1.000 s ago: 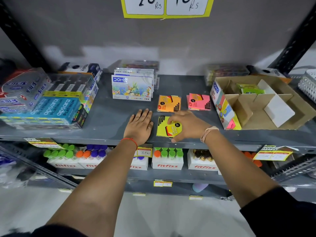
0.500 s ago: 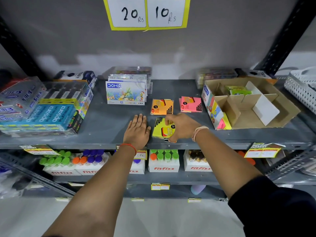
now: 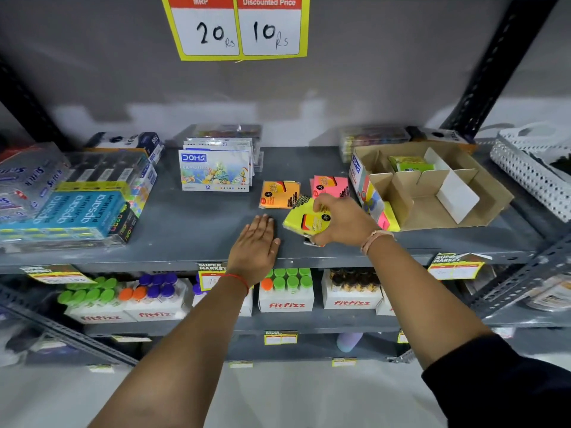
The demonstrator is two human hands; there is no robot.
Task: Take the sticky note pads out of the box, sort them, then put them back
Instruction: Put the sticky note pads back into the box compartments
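Note:
My right hand (image 3: 343, 219) grips a stack of yellow sticky note pads (image 3: 304, 220), tilted and lifted off the grey shelf (image 3: 200, 230). Flat on the shelf just left of the stack lies my left hand (image 3: 256, 245), palm down, fingers together, holding nothing. Behind them lie an orange pad stack (image 3: 279, 194) and a pink pad stack (image 3: 330, 185). The open cardboard box (image 3: 482, 193) with dividers stands to the right, with green pads (image 3: 409, 163) in its back compartment.
A DOMS pastel pack (image 3: 214, 169) stands behind the orange pads. Apsara and other pencil packs (image 3: 74, 208) fill the left of the shelf. A white mesh basket (image 3: 534, 168) is at the far right. Fitfizz bottle boxes (image 3: 285, 291) sit on the shelf below.
My right hand has picked the yellow pad stack up from the shelf and tilted it, moving slightly right. My left hand stays flat on the shelf.

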